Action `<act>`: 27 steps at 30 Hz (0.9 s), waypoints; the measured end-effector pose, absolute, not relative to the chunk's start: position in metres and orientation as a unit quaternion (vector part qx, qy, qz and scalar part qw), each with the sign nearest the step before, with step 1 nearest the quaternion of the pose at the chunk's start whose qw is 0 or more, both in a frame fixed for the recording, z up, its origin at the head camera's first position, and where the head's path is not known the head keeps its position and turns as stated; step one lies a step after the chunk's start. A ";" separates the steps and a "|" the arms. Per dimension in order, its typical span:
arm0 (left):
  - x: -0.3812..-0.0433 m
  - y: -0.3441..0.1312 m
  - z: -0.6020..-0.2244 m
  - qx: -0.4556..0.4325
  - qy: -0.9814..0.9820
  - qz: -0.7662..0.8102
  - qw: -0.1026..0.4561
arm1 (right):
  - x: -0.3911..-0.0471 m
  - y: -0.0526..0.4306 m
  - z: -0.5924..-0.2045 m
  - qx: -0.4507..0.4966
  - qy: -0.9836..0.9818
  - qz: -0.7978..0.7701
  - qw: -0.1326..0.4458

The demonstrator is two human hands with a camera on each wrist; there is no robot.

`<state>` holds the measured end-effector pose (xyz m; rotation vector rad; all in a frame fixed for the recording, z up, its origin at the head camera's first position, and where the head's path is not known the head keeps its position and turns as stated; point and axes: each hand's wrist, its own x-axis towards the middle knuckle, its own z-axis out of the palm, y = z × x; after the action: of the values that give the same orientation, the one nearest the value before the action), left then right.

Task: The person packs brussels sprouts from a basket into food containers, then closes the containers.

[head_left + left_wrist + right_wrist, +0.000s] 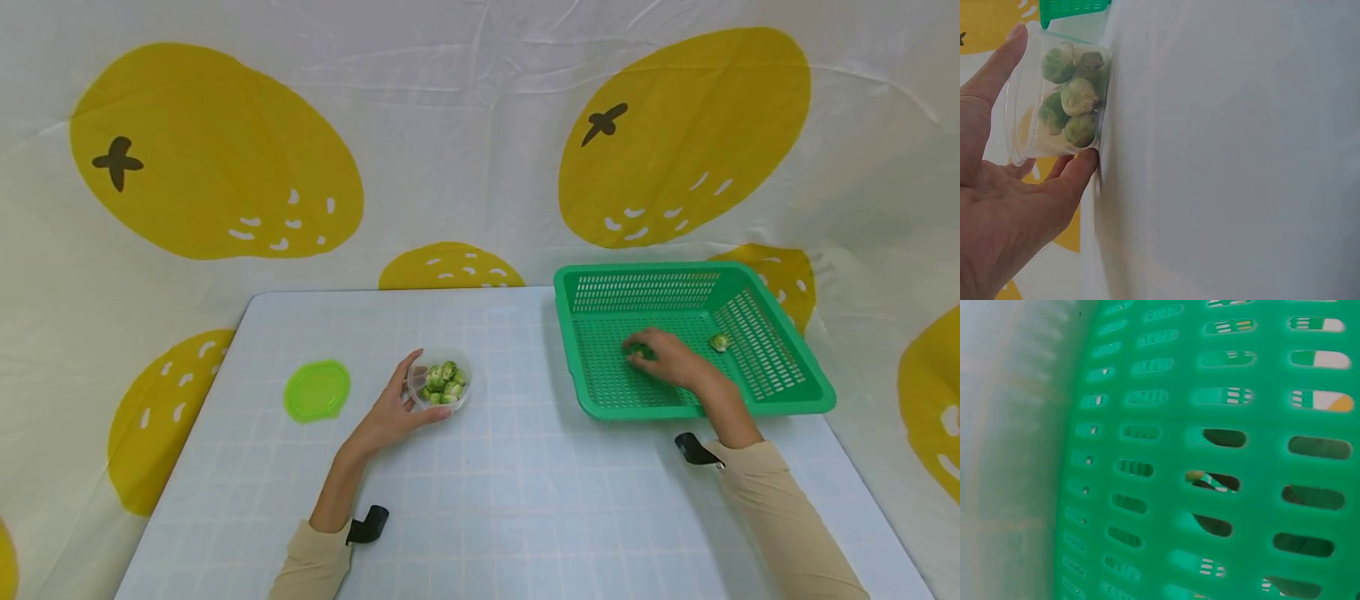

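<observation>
A small clear plastic tub (459, 360) stands on the table with several Brussels sprouts (444, 382) in it. My left hand (390, 414) holds the tub from its left side, thumb at the near side and fingers round the far side. Over in the green basket (566, 333), my right hand (671, 360) reaches down with curled fingers around a Brussels sprout (640, 351), mostly covered by the hand. Another Brussels sprout (720, 342) lies to the right of that hand on the basket floor. Through slots in the basket wall (1166, 450), the right wrist view gives only glimpses of the hand.
A bright green lid (317, 391) lies flat on the table (480, 517), left of the tub. The basket's slotted walls rise around the right hand. Behind the table hangs a white cloth (465, 167) with yellow fruit prints.
</observation>
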<state>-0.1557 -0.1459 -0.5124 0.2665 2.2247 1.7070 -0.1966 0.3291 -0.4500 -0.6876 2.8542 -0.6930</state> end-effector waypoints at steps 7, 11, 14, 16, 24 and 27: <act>-0.155 -0.146 -0.513 0.091 0.778 0.601 0.160 | -0.199 0.331 -0.453 -0.225 0.946 -0.223 0.072; -0.156 -0.146 -0.513 0.091 0.779 0.600 0.160 | -0.200 0.332 -0.454 -0.216 0.947 -0.224 0.081; -0.156 -0.146 -0.513 0.090 0.778 0.600 0.161 | -0.200 0.332 -0.454 -0.212 0.948 -0.224 0.084; -0.155 -0.145 -0.513 0.091 0.776 0.603 0.161 | -0.200 0.332 -0.455 -0.211 0.948 -0.222 0.084; -0.154 -0.145 -0.513 0.095 0.772 0.607 0.165 | -0.199 0.331 -0.453 -0.225 0.944 -0.226 0.081; -0.154 -0.146 -0.512 0.091 0.772 0.609 0.161 | -0.199 0.330 -0.454 -0.231 0.941 -0.235 0.081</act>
<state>-0.1538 -0.1458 -0.5124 0.2585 2.2034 1.7380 -0.1993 0.3301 -0.4536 -0.6892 2.8118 -0.7038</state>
